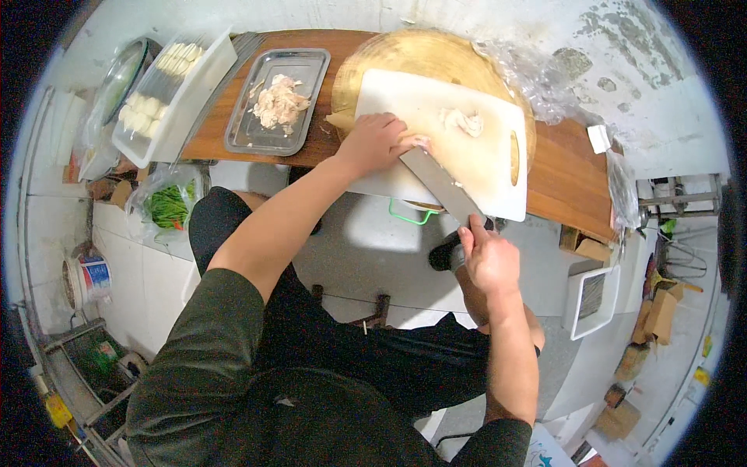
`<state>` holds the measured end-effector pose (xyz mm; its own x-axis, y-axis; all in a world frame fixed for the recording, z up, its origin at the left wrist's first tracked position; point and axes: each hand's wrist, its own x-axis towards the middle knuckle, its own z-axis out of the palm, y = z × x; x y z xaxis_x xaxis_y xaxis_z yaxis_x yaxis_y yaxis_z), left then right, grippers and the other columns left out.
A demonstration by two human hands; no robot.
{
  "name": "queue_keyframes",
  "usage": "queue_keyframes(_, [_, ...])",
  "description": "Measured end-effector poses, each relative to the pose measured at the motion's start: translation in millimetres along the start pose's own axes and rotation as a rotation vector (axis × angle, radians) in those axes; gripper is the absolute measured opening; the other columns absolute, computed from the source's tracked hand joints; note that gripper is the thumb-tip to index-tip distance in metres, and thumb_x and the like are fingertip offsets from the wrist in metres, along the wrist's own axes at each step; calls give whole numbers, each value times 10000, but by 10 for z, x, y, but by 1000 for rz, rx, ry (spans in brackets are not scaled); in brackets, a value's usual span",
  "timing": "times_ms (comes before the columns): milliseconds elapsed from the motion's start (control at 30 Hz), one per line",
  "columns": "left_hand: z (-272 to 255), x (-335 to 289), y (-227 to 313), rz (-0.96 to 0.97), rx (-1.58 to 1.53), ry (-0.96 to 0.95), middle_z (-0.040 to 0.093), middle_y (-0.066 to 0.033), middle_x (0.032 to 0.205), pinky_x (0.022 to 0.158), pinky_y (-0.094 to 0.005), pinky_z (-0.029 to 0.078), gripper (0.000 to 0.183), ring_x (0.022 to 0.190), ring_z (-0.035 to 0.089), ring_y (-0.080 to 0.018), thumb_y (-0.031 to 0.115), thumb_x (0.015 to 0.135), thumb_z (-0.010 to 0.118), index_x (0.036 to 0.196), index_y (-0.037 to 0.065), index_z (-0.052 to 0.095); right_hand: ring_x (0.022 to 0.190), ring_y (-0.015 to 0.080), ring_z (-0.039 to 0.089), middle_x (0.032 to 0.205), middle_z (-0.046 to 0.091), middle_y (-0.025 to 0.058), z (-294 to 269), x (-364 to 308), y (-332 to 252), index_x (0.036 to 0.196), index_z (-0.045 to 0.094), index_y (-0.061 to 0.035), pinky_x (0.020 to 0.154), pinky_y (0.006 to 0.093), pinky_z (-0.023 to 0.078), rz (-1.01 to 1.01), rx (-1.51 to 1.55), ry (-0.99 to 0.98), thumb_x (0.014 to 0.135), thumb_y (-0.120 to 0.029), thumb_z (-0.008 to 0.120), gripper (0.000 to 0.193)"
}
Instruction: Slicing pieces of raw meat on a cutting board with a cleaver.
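Observation:
My right hand [492, 255] grips the handle of a broad-bladed cleaver [443, 184]. The blade lies slantwise over a white cutting board [489, 183], its far end close to my left hand [375, 142]. With curled fingers, that hand holds down a piece of pale pinkish raw meat [415, 142]; most of the piece is hidden under the fingers. Another pale meat piece [462, 121] rests farther right on the board. To the left, a clear shallow tray [236, 138] holds a heap of cut raw meat [278, 103].
Beneath the board is a round wooden block [424, 48] on a brown wooden table [566, 180]. A white tub [180, 117] with pale rounded food stands far left. Green vegetables [168, 205] fill a plastic bag below it. Crumpled plastic [537, 82] lies by the wall.

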<state>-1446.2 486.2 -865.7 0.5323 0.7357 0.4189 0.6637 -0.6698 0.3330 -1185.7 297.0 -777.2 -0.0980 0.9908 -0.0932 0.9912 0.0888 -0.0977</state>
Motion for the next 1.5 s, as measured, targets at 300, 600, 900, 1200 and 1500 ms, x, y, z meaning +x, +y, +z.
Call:
queue_keyframes(300, [-203, 40, 183, -317, 67, -119, 695, -157, 972, 821, -503, 521, 248, 956, 676, -371, 308, 962, 597, 982, 72, 666, 637, 331, 703, 725, 696, 121, 65, 44, -248, 1260, 648, -127, 548, 463, 557, 38, 15, 43, 1038, -444, 512, 410])
queue_keyframes(600, [-60, 116, -348, -92, 198, -303, 659, -176, 987, 828, -484, 565, 229, 930, 667, -374, 241, 997, 521, 970, 43, 633, 662, 353, 711, 751, 713, 149, 117, 77, -313, 1301, 631, -112, 604, 486, 574, 81, 25, 27, 1050, -459, 474, 456])
queue_keyframes(900, [-211, 134, -217, -260, 5, -186, 671, -189, 952, 837, -488, 552, 217, 930, 673, -394, 208, 956, 552, 961, 30, 676, 729, 371, 699, 812, 717, 138, 34, 143, -419, 1279, 666, -116, 652, 494, 560, 150, 30, -37, 1060, -439, 473, 436])
queue_keyframes(1200, [-242, -19, -158, -391, -87, -139, 693, -188, 963, 834, -496, 544, 207, 958, 677, -395, 222, 953, 583, 942, 39, 679, 782, 381, 703, 848, 727, 147, 74, 197, -481, 1310, 647, -106, 705, 492, 563, 186, 56, -42, 1062, -448, 464, 460])
queue_keyframes(1500, [-273, -148, -19, -255, 10, -73, 674, -187, 908, 822, -495, 550, 220, 907, 670, -386, 246, 958, 588, 943, 49, 684, 757, 385, 701, 817, 716, 181, 22, 298, -504, 1236, 642, -86, 686, 510, 555, 140, 60, -63, 1065, -426, 465, 420])
